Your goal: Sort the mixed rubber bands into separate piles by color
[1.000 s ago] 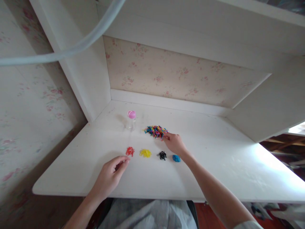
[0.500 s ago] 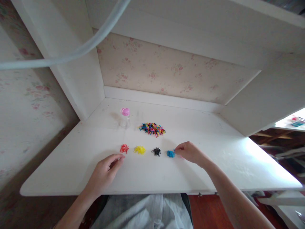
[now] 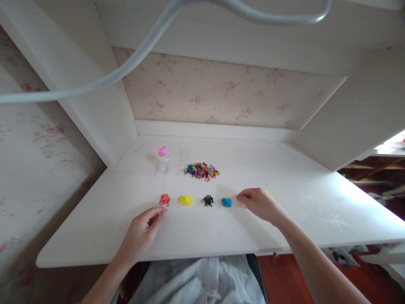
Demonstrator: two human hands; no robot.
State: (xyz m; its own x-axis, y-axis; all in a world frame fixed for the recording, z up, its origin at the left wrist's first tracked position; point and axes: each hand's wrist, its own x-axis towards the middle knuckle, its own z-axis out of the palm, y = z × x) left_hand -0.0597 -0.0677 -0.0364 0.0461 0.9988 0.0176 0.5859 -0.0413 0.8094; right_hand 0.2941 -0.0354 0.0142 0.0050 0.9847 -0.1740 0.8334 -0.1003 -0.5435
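Four small piles of bands lie in a row: red (image 3: 164, 199), yellow (image 3: 185, 200), black (image 3: 208, 200) and blue (image 3: 227, 202). Behind them is a larger mixed-colour pile (image 3: 201, 171). My left hand (image 3: 144, 228) rests just in front of the red pile, thumb and forefinger tips close together; what they hold, if anything, is too small to name. My right hand (image 3: 257, 204) is right of the blue pile, apart from it, with its fingertips pinched. Something pink shows faintly under its fingers.
A clear bottle (image 3: 164, 164) with a pink top stands at the back left of the white desk (image 3: 190, 236). White side panels and a back wall enclose the desk. A pale cable (image 3: 126, 69) crosses the upper view.
My right hand has moved slightly right, away from the blue pile, and the blue band at its fingertips no longer shows there. The camera view has shifted a little.
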